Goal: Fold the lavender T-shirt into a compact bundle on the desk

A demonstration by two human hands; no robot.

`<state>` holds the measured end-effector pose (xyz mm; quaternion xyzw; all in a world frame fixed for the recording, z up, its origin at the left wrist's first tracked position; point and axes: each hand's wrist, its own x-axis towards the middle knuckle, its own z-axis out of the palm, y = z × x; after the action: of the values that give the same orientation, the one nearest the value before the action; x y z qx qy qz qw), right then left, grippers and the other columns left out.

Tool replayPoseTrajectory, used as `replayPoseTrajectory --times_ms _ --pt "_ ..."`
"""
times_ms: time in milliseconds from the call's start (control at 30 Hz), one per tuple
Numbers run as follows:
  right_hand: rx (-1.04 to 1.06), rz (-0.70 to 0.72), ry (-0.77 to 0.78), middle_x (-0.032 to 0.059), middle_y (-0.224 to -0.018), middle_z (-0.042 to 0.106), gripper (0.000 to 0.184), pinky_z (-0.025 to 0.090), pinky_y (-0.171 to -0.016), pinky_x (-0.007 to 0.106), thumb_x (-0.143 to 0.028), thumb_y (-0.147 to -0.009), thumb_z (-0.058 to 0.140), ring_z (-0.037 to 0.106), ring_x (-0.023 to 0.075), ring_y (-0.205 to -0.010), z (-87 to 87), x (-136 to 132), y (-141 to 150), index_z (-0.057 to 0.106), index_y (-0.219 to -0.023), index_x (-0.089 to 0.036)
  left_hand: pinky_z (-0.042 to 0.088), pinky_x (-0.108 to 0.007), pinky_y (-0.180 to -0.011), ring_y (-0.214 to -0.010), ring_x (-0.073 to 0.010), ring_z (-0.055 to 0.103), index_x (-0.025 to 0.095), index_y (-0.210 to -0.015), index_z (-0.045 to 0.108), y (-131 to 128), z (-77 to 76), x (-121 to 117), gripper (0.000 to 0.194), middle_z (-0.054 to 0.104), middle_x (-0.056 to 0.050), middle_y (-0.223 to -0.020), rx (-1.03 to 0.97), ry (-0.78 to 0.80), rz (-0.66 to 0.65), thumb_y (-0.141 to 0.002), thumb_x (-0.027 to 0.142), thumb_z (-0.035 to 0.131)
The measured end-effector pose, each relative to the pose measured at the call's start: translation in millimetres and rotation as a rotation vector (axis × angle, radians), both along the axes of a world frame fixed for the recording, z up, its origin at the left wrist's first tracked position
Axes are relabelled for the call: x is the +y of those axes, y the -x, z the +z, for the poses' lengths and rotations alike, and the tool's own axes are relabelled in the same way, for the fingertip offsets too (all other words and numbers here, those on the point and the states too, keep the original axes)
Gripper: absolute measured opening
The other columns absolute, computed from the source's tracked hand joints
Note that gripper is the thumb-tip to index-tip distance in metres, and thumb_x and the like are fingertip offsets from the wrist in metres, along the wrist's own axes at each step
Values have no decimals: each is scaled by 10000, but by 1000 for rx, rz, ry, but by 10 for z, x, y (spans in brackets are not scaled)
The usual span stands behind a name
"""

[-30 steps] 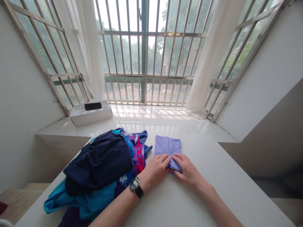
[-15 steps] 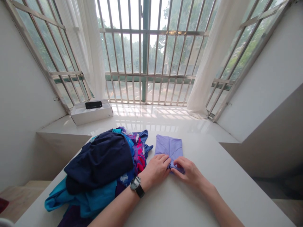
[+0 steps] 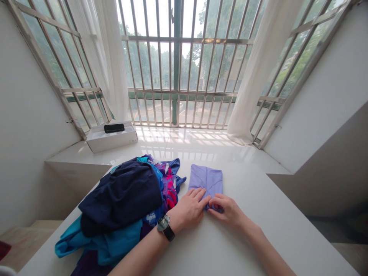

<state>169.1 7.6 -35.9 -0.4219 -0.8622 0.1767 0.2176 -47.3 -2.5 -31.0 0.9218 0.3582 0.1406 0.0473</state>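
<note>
A white table top (image 3: 250,237) runs out towards a glossy white window ledge, with steel-barred windows (image 3: 178,65) and sheer white curtains (image 3: 260,73) beyond.

Directly ahead of the hands lies a lilac garment (image 3: 206,183), folded into a flat, roughly square packet, its far edge pointing towards the window and its near end gathered between the two hands. The left hand (image 3: 188,210) has just opened out from its curled position and now lies nearly flat on the table, fingers spread, their tips against the packet's near left corner. That hand no longer grips the cloth, so the packet's near end is held by the right hand (image 3: 225,211) alone. The right hand stays curled, its fingers seeming to pinch the near edge, although they hide the exact hold.

A black wristwatch (image 3: 165,227) sits on the left wrist. Just beyond the left hand is a heap of clothing, with a navy garment (image 3: 119,197) on top, a teal garment (image 3: 97,241) beneath it, and a pink-and-purple printed garment (image 3: 170,189) nearest the lilac packet. Far ahead of the hands, a white box (image 3: 110,141) stands on the ledge, a black object (image 3: 114,128) lying on it.
</note>
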Motion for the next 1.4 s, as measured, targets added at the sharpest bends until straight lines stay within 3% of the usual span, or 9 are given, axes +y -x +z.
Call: replayPoseTrajectory --times_ms 100,233,400,533,667,800,967,1133,1400 --pt "24 29 17 -3 -724 598 123 423 -612 237 -254 -846 577 526 126 -629 10 -16 33 658 -764 -213 290 -509 -1165 -1438 -309 336 184 -1497 338 17 -11 -11 584 373 -167 -1554 26 39 -20 -940 276 486" --pt "91 72 115 0 -707 630 156 416 -603 240 -277 -853 583 527 126 -614 64 -51 82 702 -780 -206 308 -505 -1157 -1419 -297 370 187 -1421 451 21 34 10 490 427 -145 -1526 -7 98 -28 -939 270 486" --pt "263 204 471 24 -782 694 249 464 -639 258 -393 -876 600 583 152 -673 209 -151 87 736 -956 -201 377 -396 -1109 -1248 -218 555 201 -1090 658 26 132 91 265 641 -72 -1306 -105 175 -18 -928 153 454" --pt "479 315 731 64 -915 730 377 521 -733 307 -525 -862 611 654 191 -793 257 -157 35 730 -1010 -200 461 -315 -968 -967 -177 653 192 -987 652 -4 160 92 238 718 -39 -995 -168 194 74 -943 135 425" --pt "681 4 510 45 -752 697 411 501 -594 283 -573 -879 577 596 155 -617 212 -40 -56 700 -844 -182 460 -373 -971 -1036 -233 619 193 -1185 593 -72 144 -7 294 685 -74 -1092 -187 137 143 -972 373 500" --pt "647 -323 195 56 -775 704 383 539 -652 305 -541 -915 543 643 191 -706 141 85 -150 680 -847 -190 411 -436 -1037 -1140 -277 558 217 -1282 553 -104 131 -70 471 620 -94 -1233 -104 65 67 -895 476 624" --pt "228 -295 -222 113 -1167 695 355 496 -1006 466 -477 -935 517 628 273 -1104 -61 162 -207 693 -1093 -212 357 -402 -1096 -1148 -225 573 240 -1276 572 -64 117 -18 347 634 -68 -1252 -83 109 -98 -940 326 588" --pt "-161 -168 -142 138 -1487 491 560 379 -1145 497 -524 -971 438 448 283 -1373 -276 215 -223 535 -1404 -183 390 -368 -1068 -1116 -204 601 228 -1246 588 -9 101 40 285 675 -43 -1187 -99 86 -80 -972 228 512" --pt "-346 -242 -55 134 -1582 339 725 284 -1200 493 -640 -971 323 314 296 -1457 -311 243 -302 390 -1514 -165 478 -325 -928 -987 -205 640 195 -1016 678 74 158 149 144 705 -46 -1019 -48 44 86 -958 212 548"
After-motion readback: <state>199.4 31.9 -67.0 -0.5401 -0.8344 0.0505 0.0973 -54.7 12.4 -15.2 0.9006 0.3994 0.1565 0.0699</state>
